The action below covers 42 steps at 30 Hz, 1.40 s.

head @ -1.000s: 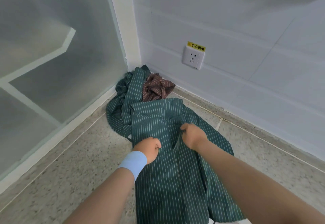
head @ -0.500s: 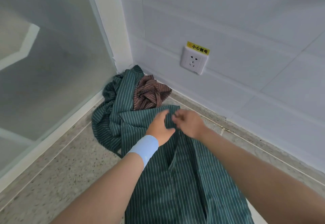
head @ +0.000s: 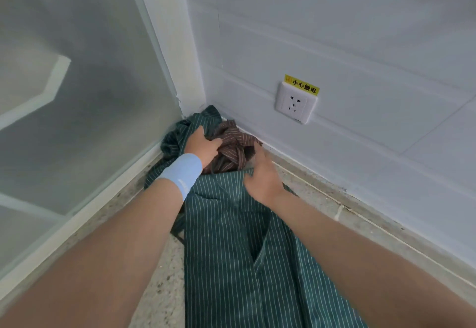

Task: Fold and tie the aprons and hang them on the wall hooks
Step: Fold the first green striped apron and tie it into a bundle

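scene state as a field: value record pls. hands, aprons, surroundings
brown apron: crumpled in the wall corner
green apron: spread on floor, running from the corner toward the camera
left hand: blue wristband; on brown apron's left side, fingertips hidden in cloth
right hand: at brown apron's right side, over green apron's top edge; blurred, grip unclear
wall outlet: right wall, yellow sticker above it
glass panel: frosted, left
hooks: not in view
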{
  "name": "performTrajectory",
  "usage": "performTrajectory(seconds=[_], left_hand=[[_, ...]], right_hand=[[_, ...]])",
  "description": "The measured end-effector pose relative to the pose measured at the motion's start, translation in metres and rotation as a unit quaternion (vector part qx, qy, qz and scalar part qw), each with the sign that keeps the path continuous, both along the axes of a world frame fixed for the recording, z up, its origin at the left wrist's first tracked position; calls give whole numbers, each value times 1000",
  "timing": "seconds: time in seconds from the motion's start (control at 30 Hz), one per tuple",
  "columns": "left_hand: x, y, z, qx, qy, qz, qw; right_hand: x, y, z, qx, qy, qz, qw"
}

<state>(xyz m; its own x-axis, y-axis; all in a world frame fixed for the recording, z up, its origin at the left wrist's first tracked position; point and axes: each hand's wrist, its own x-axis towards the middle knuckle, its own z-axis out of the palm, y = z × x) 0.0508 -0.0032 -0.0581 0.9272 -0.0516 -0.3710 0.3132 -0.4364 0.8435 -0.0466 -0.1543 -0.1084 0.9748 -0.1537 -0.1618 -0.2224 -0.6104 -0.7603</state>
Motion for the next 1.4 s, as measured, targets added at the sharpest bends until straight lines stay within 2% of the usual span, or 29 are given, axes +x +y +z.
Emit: performTrajectory(seconds=[0.07,0.17,0.23,0.3,0.37,0.4,0.5,0.57,0.67,0.73,0.83,0.9,1.0,1.03,1.07,1.13,1.17,1.23,1.27,1.4], left_hand=[[-15,8,-9,61,-39,-7,997],[-55,17,-31,123,-186,-15,975],[-84,29,-52,188,-233,-78,951],[-103,43,-77,259,-248,-193,913],[-113,59,-101,336,-226,-293,866],[-115,68,-108,379,-199,-328,842],[-116,87,-115,482,-107,-387,779],[-117,92,-116,492,-101,-368,782],[-141,82,-113,437,-199,-315,819],[-165,77,-126,395,-254,-330,819],[-192,79,-144,428,-166,-416,785],[-192,82,-151,460,-97,-419,777],[-191,73,-141,504,-61,-401,762],[-193,68,-137,515,-56,-385,764],[-197,61,-132,506,-64,-362,780],[-213,49,-124,436,-125,-327,829],[-224,42,-120,394,-172,-331,840],[-248,30,-119,331,-269,-364,828],[-262,23,-120,305,-284,-386,823],[-313,0,-125,295,-213,-453,814]], right_hand=[[-16,12,-18,-91,20,8,996],[-46,29,-36,-202,-58,61,976],[-60,35,-50,-244,-98,140,955],[-63,35,-60,-316,-35,227,921],[-62,28,-68,-374,60,251,891],[-61,23,-70,-379,95,242,888],[-63,9,-70,-335,114,229,907],[-74,4,-67,-311,67,239,918],[-110,8,-72,-312,16,205,928],[-139,15,-81,-313,37,183,931],[-170,17,-98,-315,96,182,926],[-171,9,-103,-319,93,207,920],[-170,-10,-91,-291,73,213,930],[-172,-15,-85,-293,69,193,934],[-175,-22,-81,-293,75,161,939],[-188,-34,-75,-292,102,74,948],[-198,-40,-74,-292,119,29,948],[-222,-53,-73,-300,155,-43,940],[-236,-59,-73,-306,178,-74,932],[-294,-74,-74,-318,276,-180,889]])
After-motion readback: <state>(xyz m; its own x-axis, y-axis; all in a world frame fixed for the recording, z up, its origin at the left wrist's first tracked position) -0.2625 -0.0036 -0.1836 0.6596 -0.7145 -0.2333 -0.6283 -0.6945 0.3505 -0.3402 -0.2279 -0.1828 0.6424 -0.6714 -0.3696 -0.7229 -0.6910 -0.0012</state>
